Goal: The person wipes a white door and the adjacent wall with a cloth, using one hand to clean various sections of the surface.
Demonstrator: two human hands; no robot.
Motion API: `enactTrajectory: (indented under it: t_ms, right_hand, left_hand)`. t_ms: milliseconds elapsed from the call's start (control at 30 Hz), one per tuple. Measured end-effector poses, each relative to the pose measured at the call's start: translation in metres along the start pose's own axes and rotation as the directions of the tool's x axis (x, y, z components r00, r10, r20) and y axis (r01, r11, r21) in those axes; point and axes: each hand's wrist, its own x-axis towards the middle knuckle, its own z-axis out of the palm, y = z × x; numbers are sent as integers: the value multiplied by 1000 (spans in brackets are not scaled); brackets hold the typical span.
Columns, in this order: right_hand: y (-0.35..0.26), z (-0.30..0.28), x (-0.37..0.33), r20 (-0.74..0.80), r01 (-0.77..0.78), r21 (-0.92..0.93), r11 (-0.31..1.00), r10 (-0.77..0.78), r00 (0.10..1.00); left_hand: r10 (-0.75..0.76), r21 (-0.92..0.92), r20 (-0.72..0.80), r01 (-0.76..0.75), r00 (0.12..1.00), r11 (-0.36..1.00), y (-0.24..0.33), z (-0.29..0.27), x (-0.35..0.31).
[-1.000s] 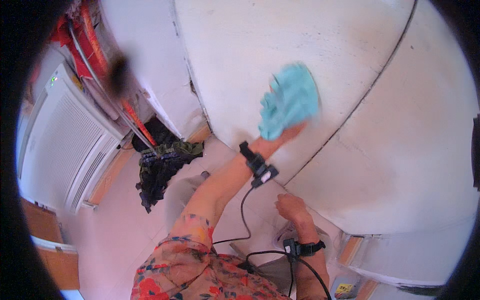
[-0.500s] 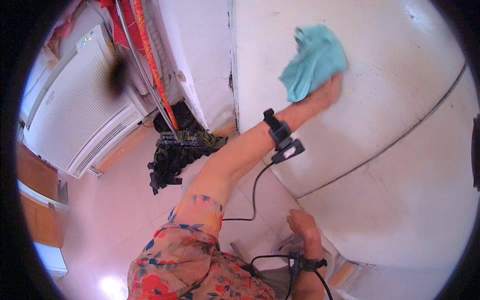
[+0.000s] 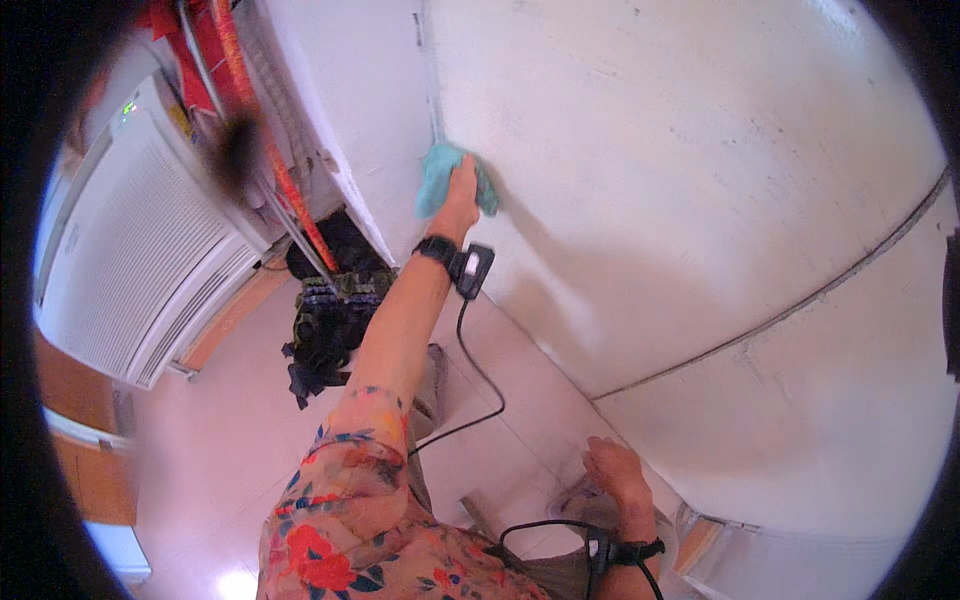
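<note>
My left hand is closed on a teal cloth, pressing it against the left edge of a large white upright surface, by the corner with the wall. Some of the cloth is hidden behind my hand. Lower down on the right, my right hand holds nothing. Its fingers are loosely stretched and slightly bent, close to the bottom edge of the white surface; whether they touch it I cannot tell. Each wrist wears a black strap with a small cabled device.
A dark seam crosses the white surface. On the left stands a white slatted appliance. Beside it, a mop with a dark head and an orange pole lean by the wall corner. Pale tiles cover the floor.
My left hand has swept the cloth down and left across the white surface to its edge. My right hand stays low, near the same spot. The view has shifted slightly.
</note>
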Motion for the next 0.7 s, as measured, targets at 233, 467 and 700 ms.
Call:
enactTrajectory:
  t_ms: [233, 467, 700]
  right_hand:
    - [-9, -2, 8, -14, -28, 6, 1000, 28, 1000]
    - [-11, 7, 17, -27, -27, -51, 998, 26, 999]
    - [-10, 0, 20, -17, -19, -57, 998, 18, 1000]
  left_hand:
    - [160, 90, -108, -151, 981, 984, -20, 75, -91]
    - [819, 483, 453, -869, 352, 106, 61, 176, -197]
    - [680, 225, 731, -959, 50, -172, -16, 167, -243]
